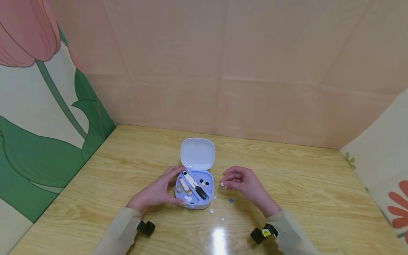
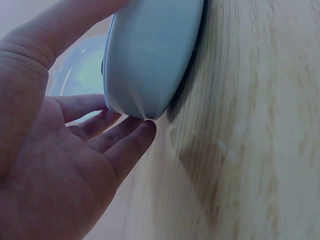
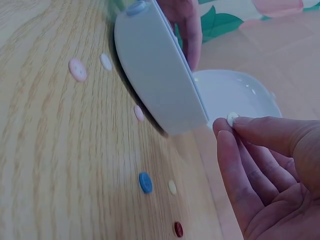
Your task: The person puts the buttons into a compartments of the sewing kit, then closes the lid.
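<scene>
A small lilac-and-white sewing box [image 1: 207, 204] stands on the table with its lid [image 1: 197, 154] raised. My left hand [image 1: 157, 191] grips its left side, thumb near the front corner and fingers round the back. Between thumb and index finger my right hand [image 1: 243, 182] pinches a white button [image 3: 232, 118], just right of the box. Inside lies a tool with a white end and a black handle [image 1: 200, 192], set diagonally. Left of it are a pink-and-white strip-like item [image 1: 185, 187] and a yellowish ring [image 1: 180, 189]. Several buttons [image 1: 204, 182] sit in the right compartment.
Loose buttons lie on the wooden table [image 1: 287, 184] right of and before the box: a blue button [image 1: 231, 200], pink ones, a white button [image 1: 211, 211], a cream button [image 3: 172, 187] and a dark red button [image 3: 178, 229]. A pinkish cloth backdrop [image 1: 220, 71] rises behind.
</scene>
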`<state>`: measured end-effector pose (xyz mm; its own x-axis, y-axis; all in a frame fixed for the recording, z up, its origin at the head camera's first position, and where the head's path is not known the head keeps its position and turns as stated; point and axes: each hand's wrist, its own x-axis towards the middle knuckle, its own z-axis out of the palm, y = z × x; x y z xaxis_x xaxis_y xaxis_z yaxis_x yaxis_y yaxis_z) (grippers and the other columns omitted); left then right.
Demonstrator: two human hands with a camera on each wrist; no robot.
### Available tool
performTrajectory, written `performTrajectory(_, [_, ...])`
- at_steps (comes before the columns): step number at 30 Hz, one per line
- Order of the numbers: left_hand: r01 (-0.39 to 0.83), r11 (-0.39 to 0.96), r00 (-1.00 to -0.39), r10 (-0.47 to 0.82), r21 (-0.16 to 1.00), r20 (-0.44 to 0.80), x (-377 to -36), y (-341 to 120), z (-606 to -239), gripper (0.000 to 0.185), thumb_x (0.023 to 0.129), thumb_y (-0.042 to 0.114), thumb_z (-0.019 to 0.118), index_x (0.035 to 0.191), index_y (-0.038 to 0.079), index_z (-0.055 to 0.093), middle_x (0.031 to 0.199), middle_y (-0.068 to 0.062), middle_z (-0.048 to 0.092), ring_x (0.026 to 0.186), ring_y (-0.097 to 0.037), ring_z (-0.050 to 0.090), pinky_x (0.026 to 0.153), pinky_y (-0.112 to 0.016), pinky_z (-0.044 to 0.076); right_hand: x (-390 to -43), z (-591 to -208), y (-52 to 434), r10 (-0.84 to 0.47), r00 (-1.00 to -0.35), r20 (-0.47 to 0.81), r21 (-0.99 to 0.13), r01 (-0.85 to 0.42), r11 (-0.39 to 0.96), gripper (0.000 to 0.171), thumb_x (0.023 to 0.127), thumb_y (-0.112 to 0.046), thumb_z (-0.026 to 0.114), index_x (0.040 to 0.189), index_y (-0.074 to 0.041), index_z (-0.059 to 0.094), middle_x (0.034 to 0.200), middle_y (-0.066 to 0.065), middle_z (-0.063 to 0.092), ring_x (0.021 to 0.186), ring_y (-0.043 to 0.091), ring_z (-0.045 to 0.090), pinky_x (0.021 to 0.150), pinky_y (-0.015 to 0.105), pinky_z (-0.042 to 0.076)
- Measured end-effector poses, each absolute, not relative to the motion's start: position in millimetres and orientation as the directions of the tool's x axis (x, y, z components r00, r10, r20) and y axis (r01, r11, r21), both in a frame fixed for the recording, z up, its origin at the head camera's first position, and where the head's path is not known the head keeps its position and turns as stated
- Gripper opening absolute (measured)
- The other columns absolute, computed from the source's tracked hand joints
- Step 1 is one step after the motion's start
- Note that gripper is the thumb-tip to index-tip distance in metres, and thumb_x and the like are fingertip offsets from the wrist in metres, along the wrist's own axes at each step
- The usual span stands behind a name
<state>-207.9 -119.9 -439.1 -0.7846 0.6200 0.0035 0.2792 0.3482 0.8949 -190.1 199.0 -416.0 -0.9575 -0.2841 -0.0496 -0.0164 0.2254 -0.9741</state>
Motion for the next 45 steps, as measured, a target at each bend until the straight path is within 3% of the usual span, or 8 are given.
performTrajectory(7, [0.285, 0.345, -0.784, 0.621, 0.894, 0.010, -208, -120, -440, 0.105, 0.065, 0.032, 0.089, 0.150, 0.022, 0.028, 0.144, 0.002, 0.030, 0.133, -0.021, 0.035, 0.111, -0.040, 0.032, -190, -417, 189, -0.298, -0.954, -0.028, -0.976, -0.038, 0.215, 0.034, 0.084, -0.003, 0.072, 0.112, 0.011, 0.056, 0.097, 0.019, 0.069, 0.088, 0.032, 0.067, 0.076, 0.044, 0.058])
performTrajectory(16, [0.282, 0.344, -0.787, 0.617, 0.896, 0.011, -208, -120, -440, 0.104, 0.066, 0.025, 0.089, 0.150, 0.021, 0.028, 0.146, -0.003, 0.030, 0.134, -0.025, 0.033, 0.112, -0.043, 0.030, -193, -417, 175, -0.319, -0.947, 0.015, -0.968, -0.094, 0.233, 0.029, 0.084, -0.002, 0.072, 0.108, 0.007, 0.060, 0.095, 0.014, 0.070, 0.089, 0.023, 0.067, 0.079, 0.027, 0.057])
performTrajectory(26, [0.261, 0.311, -0.782, 0.623, 0.914, 0.011, -196, -115, -415, 0.100, 0.069, 0.007, 0.086, 0.150, 0.004, 0.026, 0.146, -0.018, 0.027, 0.135, -0.036, 0.031, 0.112, -0.052, 0.026, -194, -420, 166, -0.335, -0.942, -0.017, -0.957, -0.082, 0.279, 0.026, 0.084, -0.003, 0.072, 0.108, 0.001, 0.063, 0.094, 0.010, 0.070, 0.088, 0.023, 0.066, 0.076, 0.027, 0.056])
performTrajectory(34, [0.260, 0.293, -0.781, 0.624, 0.920, 0.022, -194, -115, -411, 0.099, 0.069, 0.008, 0.086, 0.149, 0.004, 0.028, 0.146, -0.019, 0.027, 0.134, -0.037, 0.031, 0.112, -0.053, 0.026, -182, -392, 156, -0.341, -0.940, -0.028, -0.956, -0.074, 0.283, 0.022, 0.085, 0.006, 0.067, 0.106, 0.007, 0.061, 0.096, 0.019, 0.068, 0.088, 0.032, 0.064, 0.071, 0.025, 0.055])
performTrajectory(45, [0.266, 0.289, -0.777, 0.629, 0.920, 0.027, -194, -115, -410, 0.098, 0.070, 0.006, 0.086, 0.149, 0.003, 0.027, 0.146, -0.019, 0.026, 0.134, -0.037, 0.031, 0.112, -0.052, 0.026, -181, -388, 156, -0.346, -0.938, -0.032, -0.952, -0.078, 0.297, 0.021, 0.085, 0.005, 0.067, 0.105, 0.008, 0.061, 0.095, 0.019, 0.067, 0.088, 0.034, 0.063, 0.072, 0.025, 0.055])
